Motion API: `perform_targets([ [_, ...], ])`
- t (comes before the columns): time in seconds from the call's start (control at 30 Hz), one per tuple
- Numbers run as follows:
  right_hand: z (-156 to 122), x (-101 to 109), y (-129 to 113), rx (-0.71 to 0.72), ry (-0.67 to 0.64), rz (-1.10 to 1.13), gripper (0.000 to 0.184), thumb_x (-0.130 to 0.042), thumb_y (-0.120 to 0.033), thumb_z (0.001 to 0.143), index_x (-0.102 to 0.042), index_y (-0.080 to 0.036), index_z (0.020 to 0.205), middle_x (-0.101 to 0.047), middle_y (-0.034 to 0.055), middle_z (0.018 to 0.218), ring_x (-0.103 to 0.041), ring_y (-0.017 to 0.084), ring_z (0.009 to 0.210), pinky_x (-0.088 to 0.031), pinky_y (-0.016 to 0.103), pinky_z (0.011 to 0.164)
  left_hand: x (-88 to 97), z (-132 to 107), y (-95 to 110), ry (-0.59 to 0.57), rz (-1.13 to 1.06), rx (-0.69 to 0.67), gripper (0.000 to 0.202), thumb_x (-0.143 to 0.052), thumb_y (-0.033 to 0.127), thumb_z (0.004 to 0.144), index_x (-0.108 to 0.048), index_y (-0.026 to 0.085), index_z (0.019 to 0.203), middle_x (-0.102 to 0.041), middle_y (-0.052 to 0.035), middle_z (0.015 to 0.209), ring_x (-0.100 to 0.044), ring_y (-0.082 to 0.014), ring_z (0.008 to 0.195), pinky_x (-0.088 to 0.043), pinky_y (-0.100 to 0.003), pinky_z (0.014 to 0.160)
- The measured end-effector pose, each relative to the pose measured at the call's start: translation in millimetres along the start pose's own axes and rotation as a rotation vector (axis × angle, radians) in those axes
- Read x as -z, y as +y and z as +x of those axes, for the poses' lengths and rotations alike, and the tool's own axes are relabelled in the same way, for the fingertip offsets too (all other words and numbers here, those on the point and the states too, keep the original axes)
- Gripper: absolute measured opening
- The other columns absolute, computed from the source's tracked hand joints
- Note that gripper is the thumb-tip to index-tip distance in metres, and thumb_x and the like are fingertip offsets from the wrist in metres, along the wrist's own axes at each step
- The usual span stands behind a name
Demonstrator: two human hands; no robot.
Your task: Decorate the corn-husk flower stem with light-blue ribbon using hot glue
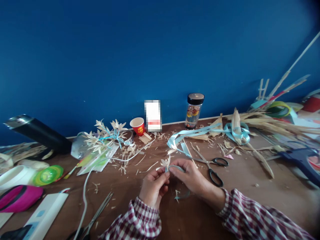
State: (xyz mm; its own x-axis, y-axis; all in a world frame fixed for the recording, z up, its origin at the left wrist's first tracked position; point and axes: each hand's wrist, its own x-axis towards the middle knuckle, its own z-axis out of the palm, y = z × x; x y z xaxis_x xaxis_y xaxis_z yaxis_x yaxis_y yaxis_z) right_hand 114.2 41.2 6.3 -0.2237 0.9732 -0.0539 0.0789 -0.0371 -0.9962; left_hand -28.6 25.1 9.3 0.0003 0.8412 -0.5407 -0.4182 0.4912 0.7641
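Note:
My left hand point(153, 187) is closed in a pinch on the base of a small pale flower point(165, 162) that looks made of dried husk. Close beside it, my right hand point(192, 175) pinches a light blue ribbon point(178, 167) against the flower's stem. The ribbon's loose run is partly hidden by the right hand. Below the hands lies a small scrap with pale and blue bits point(177, 195). Black-handled scissors point(208, 162) lie open just beyond my right hand. More blue ribbon point(185, 133) stretches across the table behind.
Finished-looking husk flowers point(107, 136) lie at the left near a red paper cup point(137, 126). A glass bottle point(193, 111) stands by the blue wall. Another pair of scissors point(98, 211) and a white cable point(84, 196) lie front left. At right is a blue glue gun point(300, 160).

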Motion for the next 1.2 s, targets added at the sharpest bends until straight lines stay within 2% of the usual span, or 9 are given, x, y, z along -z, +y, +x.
perform_targets([
  [0.23,0.2,0.3,0.9,0.019,0.001,-0.008,0.018,-0.058,-0.031,0.080,-0.065,-0.016,0.075,-0.063,0.0015,0.067,-0.052,0.013,0.061,-0.041,0.025,0.058,-0.6,0.4,-1.3,0.037,-0.010,-0.008,0.035,-0.085,0.024,0.045,-0.069,0.014,0.074,-0.055,0.0051,0.049,-0.050,-0.0036,0.045,-0.037,-0.009,0.036],
  [0.47,-0.5,-1.2,-4.9,0.008,-0.013,-0.023,0.018,-0.057,-0.029,0.081,-0.064,-0.015,0.071,-0.063,0.0018,0.065,-0.052,0.013,0.058,-0.042,0.024,0.055,-2.7,0.8,-6.7,0.113,0.026,-0.087,0.030,-0.083,0.024,0.048,-0.071,0.014,0.073,-0.059,0.0028,0.053,-0.051,-0.0046,0.048,-0.036,-0.010,0.038],
  [0.63,-1.6,-1.0,-3.8,0.052,0.001,-0.098,0.017,-0.057,-0.028,0.082,-0.066,-0.015,0.077,-0.065,0.0030,0.070,-0.055,0.014,0.064,-0.044,0.024,0.060,-1.3,3.3,-10.6,0.180,0.084,-0.144,0.030,-0.082,0.024,0.050,-0.071,0.014,0.076,-0.062,0.0014,0.057,-0.051,-0.0056,0.050,-0.036,-0.011,0.039],
  [0.83,-2.8,-1.6,-9.7,0.066,-0.002,-0.099,0.020,-0.054,-0.027,0.083,-0.067,-0.014,0.075,-0.066,0.0031,0.069,-0.056,0.014,0.063,-0.044,0.024,0.060,-2.3,3.9,-11.9,0.164,0.041,-0.142,0.028,-0.081,0.025,0.049,-0.071,0.013,0.073,-0.060,0.0022,0.052,-0.047,-0.0038,0.043,-0.031,-0.012,0.037],
  [1.0,-10.7,-8.2,-16.1,0.073,0.024,-0.154,0.019,-0.053,-0.024,0.083,-0.070,-0.015,0.083,-0.070,0.0049,0.076,-0.060,0.017,0.070,-0.046,0.027,0.064,-3.5,3.6,-13.4,0.206,0.001,-0.154,0.028,-0.081,0.023,0.047,-0.070,0.013,0.071,-0.064,0.0003,0.055,-0.054,-0.0072,0.046,-0.037,-0.015,0.040],
  [1.1,-16.9,-12.2,-18.3,0.081,0.039,-0.206,0.018,-0.053,-0.022,0.082,-0.069,-0.018,0.089,-0.070,0.0034,0.078,-0.059,0.016,0.069,-0.044,0.026,0.060,-3.9,2.7,-13.6,0.189,-0.035,-0.171,0.026,-0.080,0.021,0.047,-0.069,0.013,0.069,-0.064,0.0006,0.056,-0.054,-0.0072,0.045,-0.037,-0.015,0.041],
  [1.2,-18.6,-12.8,-17.5,0.069,0.066,-0.247,0.016,-0.056,-0.025,0.081,-0.067,-0.019,0.090,-0.066,0.0010,0.071,-0.051,0.012,0.058,-0.039,0.023,0.050,-5.2,1.1,-12.2,0.189,-0.061,-0.145,0.028,-0.081,0.021,0.046,-0.068,0.012,0.069,-0.064,0.0012,0.054,-0.052,-0.0055,0.043,-0.035,-0.014,0.039],
])
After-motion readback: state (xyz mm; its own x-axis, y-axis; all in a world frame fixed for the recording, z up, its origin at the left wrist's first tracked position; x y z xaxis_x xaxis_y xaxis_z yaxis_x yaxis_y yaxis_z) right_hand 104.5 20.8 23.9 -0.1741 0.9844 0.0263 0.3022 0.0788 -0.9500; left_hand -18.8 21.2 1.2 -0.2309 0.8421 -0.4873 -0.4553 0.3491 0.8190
